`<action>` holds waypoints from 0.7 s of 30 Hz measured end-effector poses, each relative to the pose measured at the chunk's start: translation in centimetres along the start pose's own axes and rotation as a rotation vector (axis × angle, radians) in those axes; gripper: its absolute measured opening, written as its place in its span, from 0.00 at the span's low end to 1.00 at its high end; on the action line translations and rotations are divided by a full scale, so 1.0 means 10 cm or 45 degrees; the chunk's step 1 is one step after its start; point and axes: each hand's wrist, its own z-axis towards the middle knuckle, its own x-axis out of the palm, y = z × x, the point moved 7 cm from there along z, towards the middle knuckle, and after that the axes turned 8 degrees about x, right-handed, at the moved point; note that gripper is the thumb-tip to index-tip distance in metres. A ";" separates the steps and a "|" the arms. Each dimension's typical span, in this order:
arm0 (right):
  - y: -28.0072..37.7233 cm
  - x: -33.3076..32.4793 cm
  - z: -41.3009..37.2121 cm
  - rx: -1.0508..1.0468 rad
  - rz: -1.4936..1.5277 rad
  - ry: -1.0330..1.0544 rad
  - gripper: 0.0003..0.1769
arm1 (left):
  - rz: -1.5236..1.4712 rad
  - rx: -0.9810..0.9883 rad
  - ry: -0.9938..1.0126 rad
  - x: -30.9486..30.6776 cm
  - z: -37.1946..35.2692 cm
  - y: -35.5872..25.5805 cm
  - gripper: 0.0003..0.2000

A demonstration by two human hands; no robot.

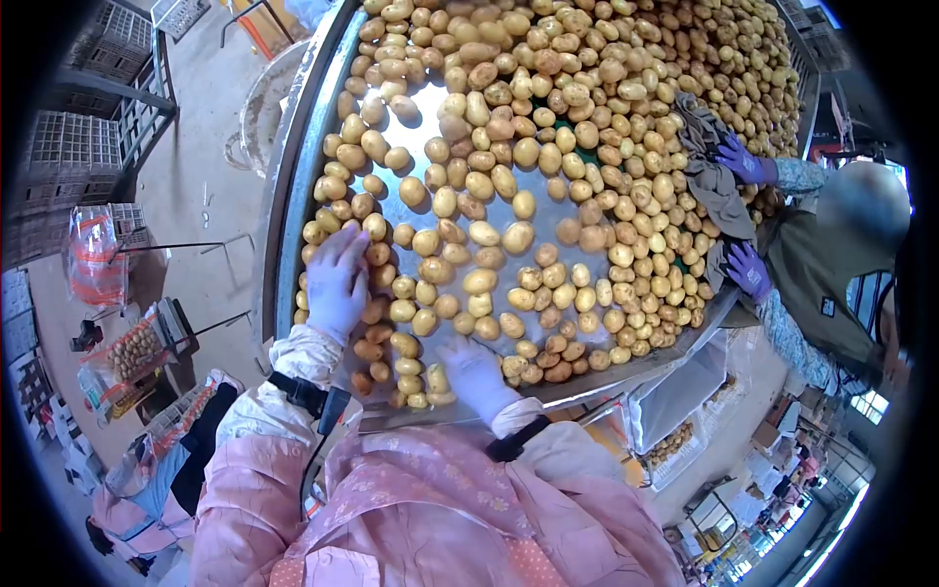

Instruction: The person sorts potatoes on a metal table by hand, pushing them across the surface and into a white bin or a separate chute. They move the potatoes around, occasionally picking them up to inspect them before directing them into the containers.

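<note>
Many yellow-brown potatoes (479,186) lie spread over a shiny metal sorting table (538,186). My left hand (337,279), in a pale lilac glove, rests over potatoes near the table's left edge, its fingers extended and slightly apart. At the front edge, my right hand (471,374) wears the same kind of glove. It is beside potatoes on the metal surface, and its fingers are blurred, so I cannot tell whether they hold anything. Several darker potatoes (370,350) lie between my two hands.
A co-worker (831,264) in purple gloves stands at the right side, with a grey cloth (719,201) near their hands. Plastic crates (73,142) are stacked at the far left. A lined crate (675,396) with potatoes stands below the table's front right edge.
</note>
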 end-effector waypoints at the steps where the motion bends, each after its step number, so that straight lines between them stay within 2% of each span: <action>1: -0.07 -0.03 -0.10 0.039 0.140 -0.080 0.14 | 0.043 -0.004 -0.004 -0.08 -0.10 -0.08 0.29; 2: -0.16 -0.09 -0.21 0.082 0.278 -0.159 0.13 | 0.081 -0.006 -0.007 -0.14 -0.19 -0.16 0.29; 3: -0.20 -0.49 -0.41 0.291 0.623 -0.275 0.11 | 0.075 0.093 0.172 -0.08 -0.30 -0.32 0.30; 5: -0.45 -0.82 -0.96 0.408 0.678 -0.565 0.11 | 0.077 0.250 0.600 0.24 -0.53 -0.56 0.29; 6: -0.93 -0.41 -1.47 0.763 0.902 -0.490 0.12 | 0.122 0.333 0.578 0.39 -0.66 -0.66 0.27; 7: -1.07 -0.54 -1.89 0.952 0.891 -0.650 0.14 | 0.119 0.263 0.575 0.53 -0.74 -0.63 0.25; 8: -1.30 -0.57 -2.31 1.102 0.885 -0.682 0.16 | 0.113 0.197 0.570 0.63 -0.77 -0.62 0.24; 10: -1.62 -0.54 -3.07 1.291 0.442 -0.741 0.18 | 0.044 -0.022 0.656 0.75 -0.64 -0.55 0.22; 12: -1.68 -0.57 -3.40 1.281 -0.433 -0.705 0.20 | -0.154 -0.076 0.547 0.70 -0.49 -0.60 0.16; 13: -1.73 -0.54 -3.43 1.299 -0.037 -0.782 0.24 | -0.210 -0.064 0.474 0.60 -0.46 -0.74 0.16; 14: -1.85 -0.30 -3.30 1.301 0.763 -0.788 0.27 | -0.258 -0.047 0.404 0.49 -0.41 -0.94 0.16; 15: -1.65 -0.25 -2.95 1.204 1.430 -0.780 0.27 | -0.311 0.091 0.385 0.51 -0.47 -1.17 0.22; 16: -1.41 -0.20 -2.60 1.169 2.070 -0.778 0.27 | -0.493 0.069 0.508 0.52 -0.55 -1.50 0.23; 17: -0.86 -0.43 -2.06 1.072 2.566 -0.793 0.24 | -0.696 0.084 0.777 0.48 -0.57 -1.92 0.27; 18: -0.51 -0.39 -1.78 0.968 2.425 -0.739 0.22 | -0.896 0.364 0.839 0.60 -0.70 -2.25 0.33; 21: -0.51 -0.31 -1.73 0.976 2.015 -0.602 0.14 | -0.815 0.690 0.912 0.74 -1.05 -2.39 0.30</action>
